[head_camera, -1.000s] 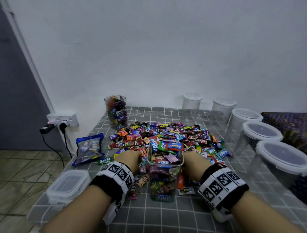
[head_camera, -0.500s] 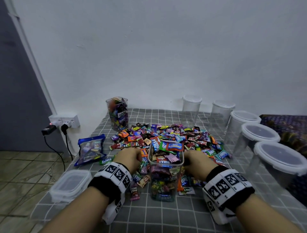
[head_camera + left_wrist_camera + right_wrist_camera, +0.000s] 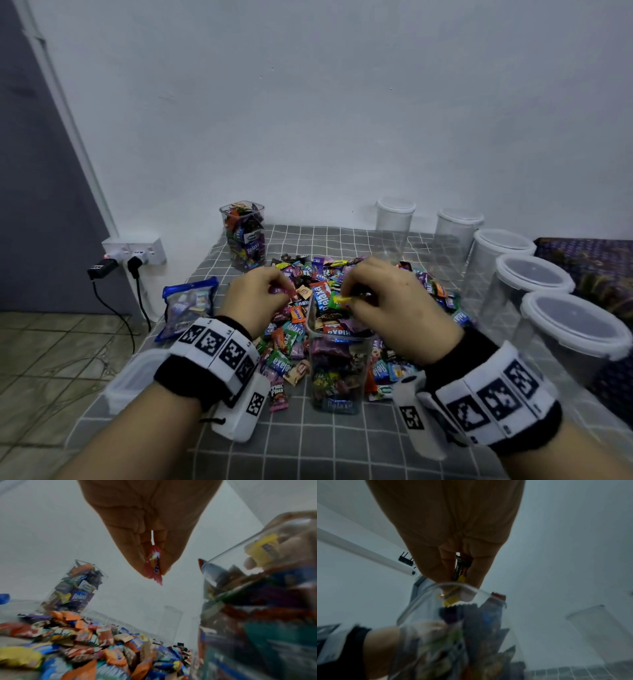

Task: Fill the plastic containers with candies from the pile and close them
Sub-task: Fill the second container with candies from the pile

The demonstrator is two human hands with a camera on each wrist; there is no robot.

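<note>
Our hands have risen from either side of the open container (image 3: pixel 337 363) at lower centre of the head view, each now carrying sweets. Our left hand (image 3: pixel 255 296) pinches a red-wrapped candy (image 3: pixel 154 566) between its fingers (image 3: pixel 135 555), left of the rim; our right hand (image 3: pixel 394 308) grips a yellow-wrapped candy (image 3: pixel 342 300) right over the opening. The container looks nearly full, so we judge closing comes soon. The pile (image 3: pixel 342 274) lies behind it on the checked surface (image 3: pixel 308 442); a lid (image 3: pixel 128 380) waits at lower left.
</note>
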